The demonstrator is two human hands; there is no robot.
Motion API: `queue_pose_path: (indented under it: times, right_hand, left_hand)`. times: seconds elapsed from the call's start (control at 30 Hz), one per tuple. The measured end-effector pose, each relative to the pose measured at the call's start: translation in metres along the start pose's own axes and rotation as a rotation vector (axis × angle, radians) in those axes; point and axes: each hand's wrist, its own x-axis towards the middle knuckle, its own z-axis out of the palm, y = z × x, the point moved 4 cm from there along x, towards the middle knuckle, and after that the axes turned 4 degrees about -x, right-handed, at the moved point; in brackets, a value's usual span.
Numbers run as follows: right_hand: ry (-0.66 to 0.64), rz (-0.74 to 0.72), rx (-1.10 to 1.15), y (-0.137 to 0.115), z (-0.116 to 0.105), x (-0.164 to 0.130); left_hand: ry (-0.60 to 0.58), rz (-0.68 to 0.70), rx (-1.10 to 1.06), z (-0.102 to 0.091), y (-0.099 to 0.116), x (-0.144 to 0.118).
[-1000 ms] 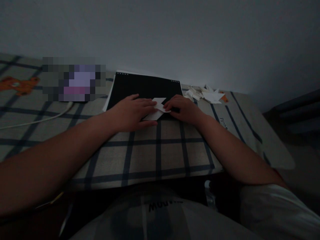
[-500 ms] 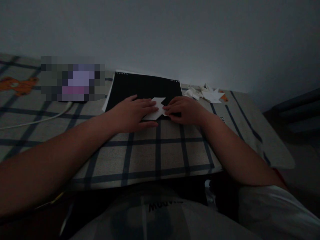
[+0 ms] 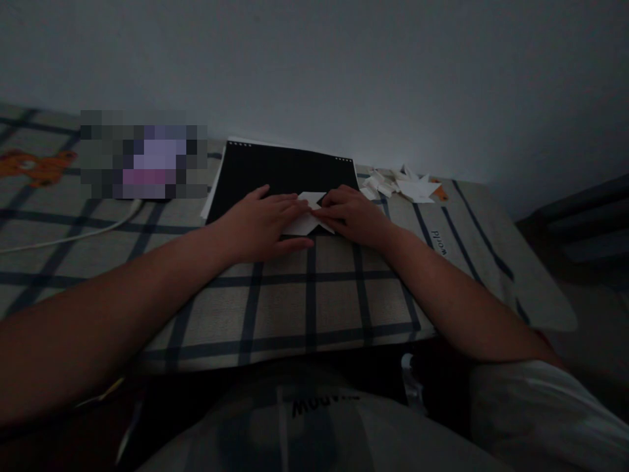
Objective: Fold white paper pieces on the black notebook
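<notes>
A small piece of folded white paper lies on the lower part of a black notebook cover. My left hand rests flat over the paper's left side, its fingers stretched out and its thumb lower down on the tablecloth side. My right hand comes in from the right. Its fingers are pinched together at the middle of the paper, close to the left fingertips. Parts of the paper's pointed edges show above and below the fingers; the rest is covered by the hands.
A checked cloth covers the table. Folded white paper pieces lie right of the notebook. At the left are an orange cut-out shape, a blurred-out phone-like device and its white cable. A wall stands behind.
My right hand has slid left across the paper, so its fingertips now meet the left hand's fingers. The left hand and paper stay nearly in place.
</notes>
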Motion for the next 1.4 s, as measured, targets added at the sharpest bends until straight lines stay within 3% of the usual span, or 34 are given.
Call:
queue_pose_path:
  times: [0.17, 0.47, 0.77, 1.07, 1.3, 1.4]
  right_hand:
    - [-0.006, -0.038, -0.095, -0.006, -0.006, -0.002]
    - [-0.069, 0.024, -0.198, -0.005, -0.025, -0.004]
    - [-0.039, -0.021, -0.210, -0.015, -0.010, -0.001]
    - [-0.127, 0.038, -0.212, 0.002, -0.026, -0.004]
    - [-0.002, 0.023, -0.201, 0.000, -0.020, -0.007]
    - [-0.016, 0.024, -0.163, 0.002, -0.012, -0.007]
  left_hand:
    - [0.008, 0.034, 0.000, 0.003, -0.001, 0.000]
    - [-0.020, 0.009, -0.009, 0.000, 0.001, 0.000]
    - [-0.018, 0.044, -0.008, 0.002, -0.003, 0.001]
    - [0.007, 0.044, 0.021, 0.004, -0.003, 0.001]
    - [0.022, 0.111, 0.010, 0.010, -0.011, 0.002]
    - [0.043, 0.153, 0.022, 0.012, -0.016, 0.002]
